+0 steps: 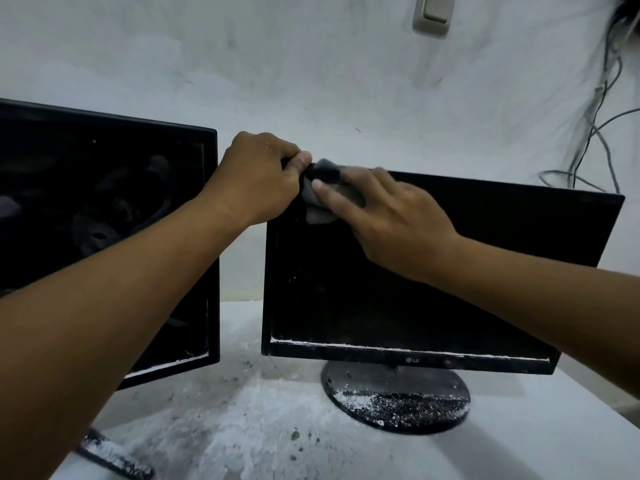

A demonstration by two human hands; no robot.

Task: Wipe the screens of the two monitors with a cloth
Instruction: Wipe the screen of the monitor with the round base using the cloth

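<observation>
Two black monitors stand side by side on a white table. The left monitor (104, 202) has a smeared, dusty screen. The right monitor (415, 289) sits on a round stand (394, 400) speckled with white dust. My left hand (258, 178) grips the top left corner of the right monitor, fingers curled over its edge. My right hand (384, 220) presses a grey cloth (320, 211) against the upper left part of the right screen with straight fingers. Most of the cloth is hidden under my fingers.
The white table (519, 427) is covered with dust and dark specks in front of the monitors. A wall switch (434, 12) is mounted at the top, and grey cables (595, 133) hang down the wall at the right.
</observation>
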